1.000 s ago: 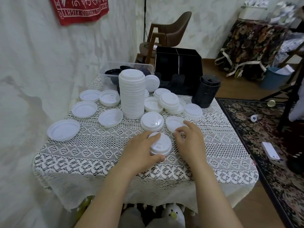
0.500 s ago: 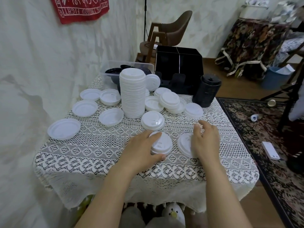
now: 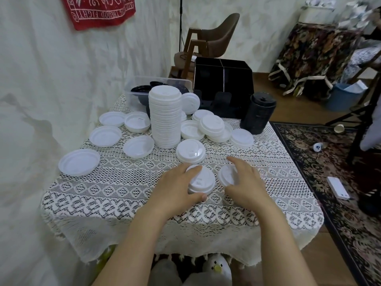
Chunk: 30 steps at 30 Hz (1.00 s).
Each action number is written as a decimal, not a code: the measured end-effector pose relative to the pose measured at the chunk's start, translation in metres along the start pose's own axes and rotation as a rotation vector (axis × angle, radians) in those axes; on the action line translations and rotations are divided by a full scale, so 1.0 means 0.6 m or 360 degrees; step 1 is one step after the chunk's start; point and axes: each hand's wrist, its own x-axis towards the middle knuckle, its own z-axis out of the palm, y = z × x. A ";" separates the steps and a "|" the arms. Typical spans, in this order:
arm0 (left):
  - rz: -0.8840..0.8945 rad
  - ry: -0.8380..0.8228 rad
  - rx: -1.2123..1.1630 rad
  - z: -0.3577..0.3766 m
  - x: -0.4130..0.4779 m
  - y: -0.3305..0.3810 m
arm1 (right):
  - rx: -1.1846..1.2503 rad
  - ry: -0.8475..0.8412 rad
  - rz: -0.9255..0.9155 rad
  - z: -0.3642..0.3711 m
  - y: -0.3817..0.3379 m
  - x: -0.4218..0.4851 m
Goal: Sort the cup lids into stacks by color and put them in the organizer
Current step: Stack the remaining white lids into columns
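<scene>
My left hand (image 3: 175,187) grips a short stack of white lids (image 3: 203,180) near the front of the lace-covered table (image 3: 123,188), thumb at its near edge. My right hand (image 3: 246,182) holds a single white lid (image 3: 225,175), tilted on edge, just beside that stack. The tall white stack (image 3: 165,116) stands farther back, and the black organizer (image 3: 223,79) sits at the far edge.

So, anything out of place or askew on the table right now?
One white lid stands tilted on edge beside the tall stack instead of lying flat. Off the table, a paper cup lies on its side on the rug. Nothing looks spilled or damaged.
</scene>
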 end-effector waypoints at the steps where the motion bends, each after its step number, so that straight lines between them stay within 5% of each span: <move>1: -0.0003 -0.0002 -0.0001 0.000 0.001 0.000 | 0.0016 0.0031 0.0008 0.003 0.002 0.000; 6: 0.0008 -0.0014 -0.0025 0.001 0.002 -0.003 | -0.0044 0.0326 0.0195 0.010 0.011 0.003; 17: -0.0015 -0.0084 -0.0166 0.001 0.001 -0.008 | 0.0234 0.0318 0.0068 0.008 0.024 0.009; 21: -0.0103 -0.0067 -0.0364 -0.008 -0.007 -0.007 | 0.0395 0.0367 -0.0186 0.001 0.014 0.004; 30: -0.0218 -0.0070 -0.0516 -0.013 -0.001 -0.018 | 0.0398 -0.0023 -0.0533 0.031 -0.042 -0.013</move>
